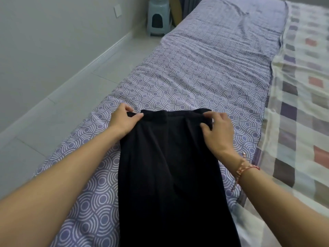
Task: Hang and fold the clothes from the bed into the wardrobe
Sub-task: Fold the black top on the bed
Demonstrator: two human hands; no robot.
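Observation:
A long black garment (169, 172), likely trousers or a skirt, lies lengthwise on the bed (204, 73), its waistband at the far end. My left hand (124, 120) pinches the waistband's left corner between thumb and fingers. At the right corner, my right hand (218, 129) rests on the waistband with its thumb and fingers closing on the cloth. The garment's lower end runs out of the bottom of the view. A red cord bracelet sits on my right wrist.
The bed wears a purple sheet with white circle patterns. A checked white blanket (302, 107) covers its right side. To the left are grey floor tiles (74, 90) and a wall. A pale plastic stool (158, 16) stands at the far end.

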